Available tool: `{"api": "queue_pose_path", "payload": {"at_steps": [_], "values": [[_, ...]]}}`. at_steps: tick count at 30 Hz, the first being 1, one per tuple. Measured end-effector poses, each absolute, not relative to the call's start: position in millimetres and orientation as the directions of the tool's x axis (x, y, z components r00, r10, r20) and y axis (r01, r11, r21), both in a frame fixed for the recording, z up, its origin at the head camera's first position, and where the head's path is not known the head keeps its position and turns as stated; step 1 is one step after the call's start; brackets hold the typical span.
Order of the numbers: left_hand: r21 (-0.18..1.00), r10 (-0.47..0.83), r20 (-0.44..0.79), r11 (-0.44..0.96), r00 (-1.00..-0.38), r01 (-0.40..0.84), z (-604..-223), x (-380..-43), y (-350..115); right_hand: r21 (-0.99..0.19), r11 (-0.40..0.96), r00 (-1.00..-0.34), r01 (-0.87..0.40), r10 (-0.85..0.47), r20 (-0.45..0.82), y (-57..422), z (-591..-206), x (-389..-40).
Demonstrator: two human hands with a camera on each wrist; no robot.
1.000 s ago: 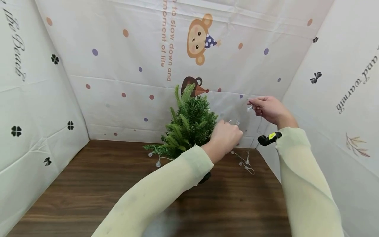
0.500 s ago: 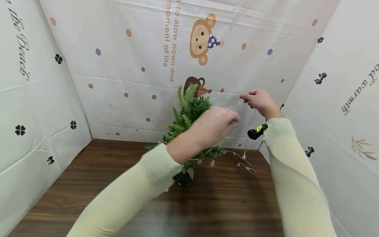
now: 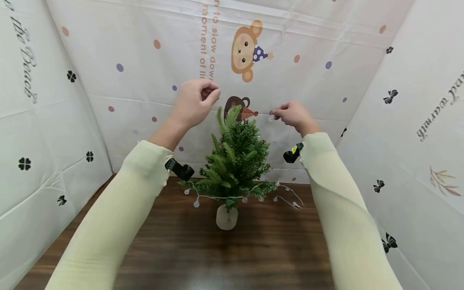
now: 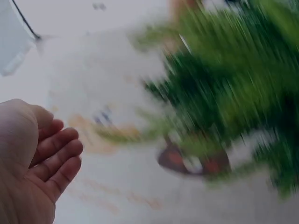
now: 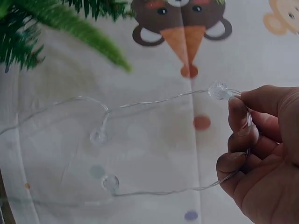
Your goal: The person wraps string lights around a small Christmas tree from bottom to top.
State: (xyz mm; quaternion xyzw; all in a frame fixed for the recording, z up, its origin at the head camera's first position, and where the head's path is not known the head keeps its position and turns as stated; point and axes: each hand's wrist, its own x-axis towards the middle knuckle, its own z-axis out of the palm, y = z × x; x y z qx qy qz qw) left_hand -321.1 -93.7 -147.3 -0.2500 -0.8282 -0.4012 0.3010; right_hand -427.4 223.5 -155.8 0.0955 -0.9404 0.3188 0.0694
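A small green artificial Christmas tree [image 3: 241, 157] stands upright on a pale round base [image 3: 226, 218]. Clear-bulbed string lights [image 3: 221, 197] cross the front of its lowest branches and continue off to the right. Right of the treetop, my right hand [image 3: 293, 115] pinches the string lights between thumb and forefinger beside a bulb [image 5: 218, 91]; the wire runs across the curled fingers. My left hand [image 3: 194, 101] is raised left of the treetop with its fingers loosely bent. Nothing shows in that hand [image 4: 44, 156] in the left wrist view, where the tree is blurred.
The tree stands on a dark wooden tabletop [image 3: 181, 249]. Behind it hangs a white printed cloth [image 3: 141, 76] with a cartoon monkey and coloured dots. Similar printed cloths close in the left side [image 3: 43, 133] and the right side [image 3: 406, 145].
My left hand has gone from the tree's right side, across its front, up to the left of its top. My right hand has moved left and slightly up, holding the string lights.
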Motion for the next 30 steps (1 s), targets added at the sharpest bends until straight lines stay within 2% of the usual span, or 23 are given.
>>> {"api": "queue_pose_path", "payload": {"at_steps": [6, 11, 16, 22, 30], "values": [[0.511, 0.158, 0.597, 0.681, -0.787, 0.524, -176, -366, -110, -0.586, 0.754, -0.955, -0.297, -0.215, 0.206, 194, -146, -437], [0.515, 0.166, 0.512, 0.727, -0.843, 0.455, -187, -393, -106, -0.548, 0.748, -0.927, -0.374, -0.295, 0.231, 174, -137, -438], [0.518, 0.212, 0.449, 0.730, -0.868, 0.446, -184, -411, -94, -0.553, 0.726, -0.913, -0.408, -0.340, 0.227, 159, -132, -437], [0.586, 0.251, 0.380, 0.679, -0.890, 0.442, -180, -423, -79, -0.567, 0.709, -0.905, -0.420, -0.375, 0.201, 151, -127, -435], [0.624, 0.350, 0.338, 0.612, -0.874, 0.486, -178, -428, -64, -0.557, 0.711, -0.896, -0.429, -0.414, 0.162, 140, -127, -436]]}}
